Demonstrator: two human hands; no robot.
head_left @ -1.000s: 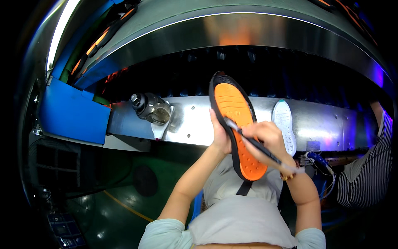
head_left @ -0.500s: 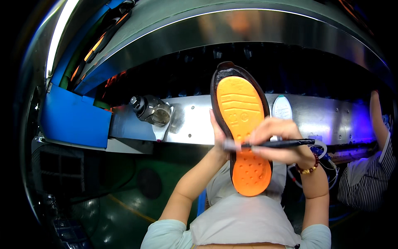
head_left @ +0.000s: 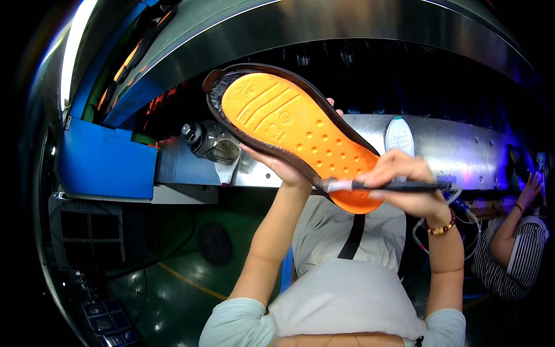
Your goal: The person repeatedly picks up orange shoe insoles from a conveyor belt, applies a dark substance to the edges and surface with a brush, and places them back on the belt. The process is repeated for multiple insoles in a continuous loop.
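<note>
A shoe sole (head_left: 341, 139) with a raised, dimpled orange middle and a dark brown rim is tilted, its wide end pointing up and left. My left hand (head_left: 286, 170) grips it from beneath, thumb on the near rim and fingertips showing past the far edge. In my right hand (head_left: 407, 176) is a black-handled brush (head_left: 419, 186), pinched between thumb and fingers. Its pale bristle end touches or hovers just over the near rim by the narrow end; contact is unclear. A red-beaded bracelet circles my right wrist.
A metal ledge (head_left: 361, 124) runs behind the sole. On it stand a dark-capped clear bottle (head_left: 211, 144) and a small white sole-shaped piece (head_left: 399, 137). A blue machine panel (head_left: 104, 159) is at left. Tubes hang at right, near another person's striped clothing (head_left: 509, 257).
The sole has turned counterclockwise, its wide end swinging left, and its narrow end has risen. The brush has moved to the rim near that end. The other person's arm has come lower.
</note>
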